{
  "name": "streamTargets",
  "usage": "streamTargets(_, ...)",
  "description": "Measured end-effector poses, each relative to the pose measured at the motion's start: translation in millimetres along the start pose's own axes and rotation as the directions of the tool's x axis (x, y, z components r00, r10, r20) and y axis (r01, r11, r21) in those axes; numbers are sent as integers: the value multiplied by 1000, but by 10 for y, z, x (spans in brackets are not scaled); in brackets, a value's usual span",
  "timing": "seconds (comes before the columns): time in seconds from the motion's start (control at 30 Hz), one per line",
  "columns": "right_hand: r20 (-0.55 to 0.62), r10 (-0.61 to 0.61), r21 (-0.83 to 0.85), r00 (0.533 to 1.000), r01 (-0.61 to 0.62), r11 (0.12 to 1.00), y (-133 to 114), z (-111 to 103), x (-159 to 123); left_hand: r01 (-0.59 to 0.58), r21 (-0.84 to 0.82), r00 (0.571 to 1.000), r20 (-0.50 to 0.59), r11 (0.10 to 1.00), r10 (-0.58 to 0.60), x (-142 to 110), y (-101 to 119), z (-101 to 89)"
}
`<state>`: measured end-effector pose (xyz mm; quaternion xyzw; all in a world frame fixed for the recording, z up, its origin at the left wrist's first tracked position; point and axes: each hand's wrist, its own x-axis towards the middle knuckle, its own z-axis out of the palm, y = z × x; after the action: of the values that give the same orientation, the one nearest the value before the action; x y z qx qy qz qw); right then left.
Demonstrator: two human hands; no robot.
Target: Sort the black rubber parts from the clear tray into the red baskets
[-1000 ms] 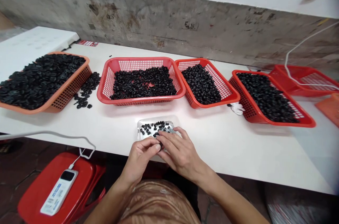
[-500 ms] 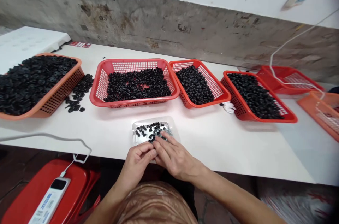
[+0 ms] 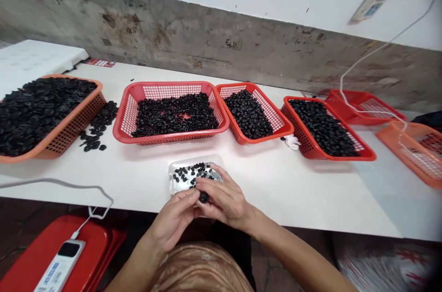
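Black grommet (image 3: 204, 197) sits pinched between the fingertips, with the left hand (image 3: 174, 218) and right hand (image 3: 226, 202) both curled closed around it and neither clearly nearer; its short axis is hard to tell. Clear plastic tray (image 3: 171, 177) holding loose grommets (image 3: 191, 174) lies just far of the hands on the white table (image 3: 293, 200), and red mesh basket (image 3: 121, 119) stands farther off.
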<state>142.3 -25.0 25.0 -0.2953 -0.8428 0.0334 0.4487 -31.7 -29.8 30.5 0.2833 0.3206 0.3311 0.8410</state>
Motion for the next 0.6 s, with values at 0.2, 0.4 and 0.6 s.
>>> streamTargets(0.2, 44, -17, -29, 999, 18, 999, -12, -47, -36, 52, -11, 995, 85, 999, -50, 22, 42, -76)
streamTargets(0.4, 96, 30, -129, 995, -18, 991, -62, -42, -83, -48, 205, 998, 44, 978, 39, 7, 38, -65)
streamTargets(0.6, 139, -34, -142, 990, 54, 988, -94, -82, -121, -107, 320, 994, 25, 941, 105, -13, 13, -50)
